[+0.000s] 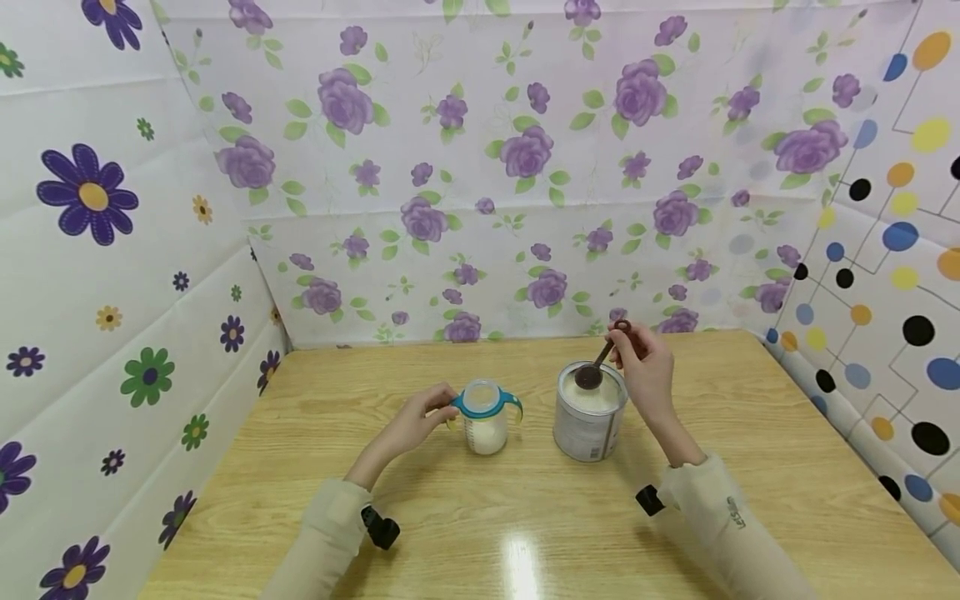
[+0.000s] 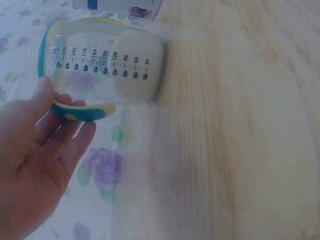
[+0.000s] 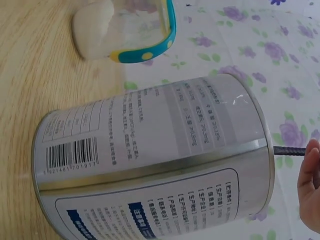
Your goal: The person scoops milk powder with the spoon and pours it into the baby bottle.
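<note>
A clear baby bottle (image 1: 486, 432) with a blue-and-yellow handled collar stands upright on the table, with whitish contents in its lower part. My left hand (image 1: 422, 419) grips one of its handles (image 2: 82, 111), thumb on the collar side. To the right is an open milk powder can (image 1: 588, 429) filled with pale powder. My right hand (image 1: 647, 367) pinches the handle of a dark brown spoon (image 1: 589, 377) near its ringed end. The spoon's bowl is over the powder, inside the can's rim in the head view. In the right wrist view the can hides the spoon's bowl.
The wooden table (image 1: 450, 525) reaches back to a flowered cloth wall (image 1: 465, 167). Patterned cloth also hangs along the left and right sides. The bottle and the can stand a short gap apart.
</note>
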Motion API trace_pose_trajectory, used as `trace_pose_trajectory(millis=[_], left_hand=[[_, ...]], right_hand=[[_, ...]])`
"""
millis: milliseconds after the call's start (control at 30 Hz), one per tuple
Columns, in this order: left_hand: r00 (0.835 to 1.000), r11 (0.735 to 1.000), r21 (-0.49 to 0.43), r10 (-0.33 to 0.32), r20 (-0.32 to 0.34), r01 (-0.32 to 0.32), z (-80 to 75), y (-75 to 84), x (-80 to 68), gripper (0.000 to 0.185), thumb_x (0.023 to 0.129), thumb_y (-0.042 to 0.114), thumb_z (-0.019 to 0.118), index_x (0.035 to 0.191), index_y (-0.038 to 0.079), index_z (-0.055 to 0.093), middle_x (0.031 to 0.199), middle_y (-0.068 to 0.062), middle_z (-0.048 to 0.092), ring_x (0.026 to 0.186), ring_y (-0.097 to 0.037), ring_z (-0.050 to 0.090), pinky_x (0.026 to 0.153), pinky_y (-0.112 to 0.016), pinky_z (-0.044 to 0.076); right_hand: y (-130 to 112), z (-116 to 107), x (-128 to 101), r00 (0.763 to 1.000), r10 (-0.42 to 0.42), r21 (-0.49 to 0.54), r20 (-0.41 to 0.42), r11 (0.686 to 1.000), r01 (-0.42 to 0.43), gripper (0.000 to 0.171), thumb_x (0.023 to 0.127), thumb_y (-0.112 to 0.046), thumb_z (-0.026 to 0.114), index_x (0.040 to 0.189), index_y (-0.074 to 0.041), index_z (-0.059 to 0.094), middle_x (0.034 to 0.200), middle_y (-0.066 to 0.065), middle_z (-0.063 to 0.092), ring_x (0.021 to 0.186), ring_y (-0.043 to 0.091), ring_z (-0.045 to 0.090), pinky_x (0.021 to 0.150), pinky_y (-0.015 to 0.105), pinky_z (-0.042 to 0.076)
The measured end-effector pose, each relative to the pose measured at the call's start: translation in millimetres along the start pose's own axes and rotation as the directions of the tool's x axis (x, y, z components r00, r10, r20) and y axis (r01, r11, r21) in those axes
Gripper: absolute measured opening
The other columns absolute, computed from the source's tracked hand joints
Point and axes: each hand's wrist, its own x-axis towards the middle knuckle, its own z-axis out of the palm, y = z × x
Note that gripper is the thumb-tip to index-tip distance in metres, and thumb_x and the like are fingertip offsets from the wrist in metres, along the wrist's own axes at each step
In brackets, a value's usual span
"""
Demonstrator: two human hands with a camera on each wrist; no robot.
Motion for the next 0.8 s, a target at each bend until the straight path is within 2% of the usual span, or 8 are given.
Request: trace_pose_trajectory(millis=[167,200,400,467,600,700,800], left_hand=[[1.000,1.000,-0.001,0.001,-0.007,-0.001,0.6,-0.7,-0.6,0.011,0.100,0.019,0.053,0.107,0.014,0.059,0.107,-0.024,0.065,0.094,-0.030,0.063,0.085,-0.056,0.051],[1.000,1.000,-0.001,0.001,-0.009,-0.001,0.7,-0.8,-0.6,0.011,0.100,0.019,0.053,0.107,0.014,0.059,0.107,-0.023,0.065,0.095,-0.031,0.063,0.085,-0.056,0.052],[1.000,1.000,-0.004,-0.001,-0.006,0.001,0.4,-0.7,-1.2,0.011,0.100,0.018,0.052,0.107,0.013,0.059,0.108,-0.024,0.065,0.097,-0.033,0.063,0.085,-0.057,0.051],[1.000,1.000,-0.005,-0.004,-0.003,0.004,0.4,-0.9,-1.5,0.011,0.100,0.018,0.052,0.107,0.013,0.059,0.109,-0.024,0.065,0.097,-0.033,0.063,0.086,-0.057,0.051],[1.000,1.000,-0.001,-0.007,0.001,0.007,0.6,-1.7,-1.8,0.011,0.100,0.020,0.053,0.107,0.014,0.059,0.108,-0.023,0.065,0.097,-0.033,0.063,0.086,-0.056,0.051],[1.000,1.000,-0.005,-0.004,-0.005,0.004,0.5,-1.8,-1.5,0.011,0.100,0.020,0.053,0.107,0.013,0.059,0.107,-0.022,0.065,0.096,-0.033,0.063,0.086,-0.055,0.051],[1.000,1.000,-0.011,-0.003,-0.013,0.003,0.5,-1.8,-0.9,0.011,0.100,0.019,0.053,0.107,0.012,0.059,0.107,-0.021,0.066,0.096,-0.034,0.063,0.086,-0.055,0.051]], right_hand=[[0.5,-3.6,-0.1,0.999,-0.028,-0.026,0.038,0.999,0.029,0.022,0.098,-0.005,0.054,0.101,0.015,0.060,0.080,-0.008,0.067,0.058,0.005,0.057,0.052,0.013,0.047],[0.3,-4.5,-0.2,0.998,-0.031,-0.031,0.050,0.999,0.032,0.023,0.100,-0.006,0.052,0.101,0.015,0.060,0.080,-0.013,0.066,0.059,0.005,0.058,0.052,0.014,0.048],[-0.5,-7.3,-1.0,0.994,-0.050,-0.032,0.092,0.998,0.053,0.032,0.106,-0.011,0.036,0.099,0.009,0.060,0.082,0.017,0.062,0.061,0.007,0.058,0.054,0.020,0.050],[-0.7,-7.7,-1.5,0.993,-0.060,-0.028,0.100,0.998,0.063,0.035,0.106,-0.011,0.033,0.098,0.010,0.060,0.082,0.021,0.060,0.061,0.011,0.057,0.054,0.020,0.050],[-2.4,-8.6,-3.2,0.988,-0.086,-0.075,0.125,0.993,0.096,0.034,0.106,-0.009,0.031,0.097,0.011,0.057,0.079,0.004,0.059,0.062,0.020,0.053,0.054,0.019,0.047],[-4.4,-9.0,-4.4,0.978,-0.146,-0.152,0.152,0.974,0.169,0.030,0.105,-0.003,0.031,0.097,0.012,0.055,0.079,-0.006,0.054,0.062,0.022,0.049,0.054,0.021,0.044],[-5.8,-8.7,-4.9,0.959,-0.229,-0.205,0.166,0.943,0.261,0.026,0.103,0.002,0.032,0.096,0.014,0.055,0.077,-0.001,0.053,0.061,0.013,0.047,0.055,0.024,0.041]])
